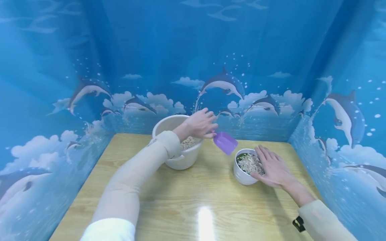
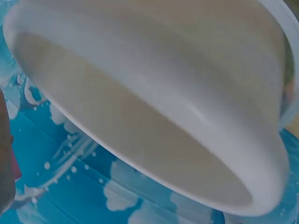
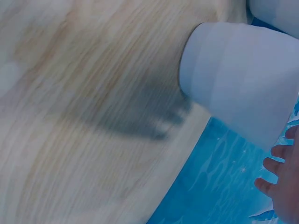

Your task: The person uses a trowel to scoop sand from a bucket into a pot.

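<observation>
My left hand (image 1: 200,124) sits mid-frame in the head view, above the far rim of the big cream bowl (image 1: 178,160), grip closed on the handle of a purple scoop (image 1: 225,143). The scoop blade sticks out to the right of the hand, tilted down, hanging between the two bowls and just up-left of the small white bowl (image 1: 242,177); whether it holds anything I can't tell. The big bowl has grain (image 1: 189,142) in the bottom, partly hidden by my forearm. The small white bowl is right of centre, filled near the rim with the same grain mix (image 1: 249,163). My right hand (image 1: 272,167) lies flat over the bowl's right side, fingers straight and spread, grip open, palm on the rim and fingertips reaching over the grain. Both bowls stand on the wooden surface (image 1: 193,201), near each other but not touching. The left wrist view is filled by the cream bowl's inner wall (image 2: 154,107), blurred. The right wrist view shows the small bowl's outer wall (image 3: 233,74) at upper right, with my fingertips (image 3: 273,165) at lower right. A blue dolphin-print backdrop (image 1: 223,83) surrounds it all.
</observation>
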`<state>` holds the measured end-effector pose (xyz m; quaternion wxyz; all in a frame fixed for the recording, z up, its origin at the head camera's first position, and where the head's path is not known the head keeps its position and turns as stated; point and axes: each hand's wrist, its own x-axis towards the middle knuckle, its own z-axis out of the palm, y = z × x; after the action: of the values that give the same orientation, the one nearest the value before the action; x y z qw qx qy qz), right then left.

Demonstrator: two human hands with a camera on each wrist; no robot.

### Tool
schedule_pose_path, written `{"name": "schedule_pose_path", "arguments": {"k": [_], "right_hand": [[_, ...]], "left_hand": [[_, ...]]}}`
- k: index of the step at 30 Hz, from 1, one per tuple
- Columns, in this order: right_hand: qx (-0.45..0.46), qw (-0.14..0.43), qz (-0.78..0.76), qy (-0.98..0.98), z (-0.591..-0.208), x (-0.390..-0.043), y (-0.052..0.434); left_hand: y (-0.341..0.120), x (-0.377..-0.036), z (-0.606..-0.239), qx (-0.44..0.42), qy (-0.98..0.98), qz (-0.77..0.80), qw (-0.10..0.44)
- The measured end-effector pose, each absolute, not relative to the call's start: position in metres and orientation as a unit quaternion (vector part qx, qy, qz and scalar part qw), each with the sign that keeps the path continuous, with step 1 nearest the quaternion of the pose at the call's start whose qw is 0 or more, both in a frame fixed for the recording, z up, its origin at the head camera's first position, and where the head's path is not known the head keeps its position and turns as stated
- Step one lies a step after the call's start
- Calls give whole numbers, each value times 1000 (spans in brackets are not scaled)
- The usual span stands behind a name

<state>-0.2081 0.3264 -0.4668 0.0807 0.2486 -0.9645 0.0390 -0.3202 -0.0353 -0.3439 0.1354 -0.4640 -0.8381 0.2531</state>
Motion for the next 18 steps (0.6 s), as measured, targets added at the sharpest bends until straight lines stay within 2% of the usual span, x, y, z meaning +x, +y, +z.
{"name": "schedule_pose_path", "arguments": {"k": [18], "right_hand": [[258, 71, 37, -963, -450, -222, 276]], "left_hand": [[-100, -321, -339, -430, -864, 222, 140]]}}
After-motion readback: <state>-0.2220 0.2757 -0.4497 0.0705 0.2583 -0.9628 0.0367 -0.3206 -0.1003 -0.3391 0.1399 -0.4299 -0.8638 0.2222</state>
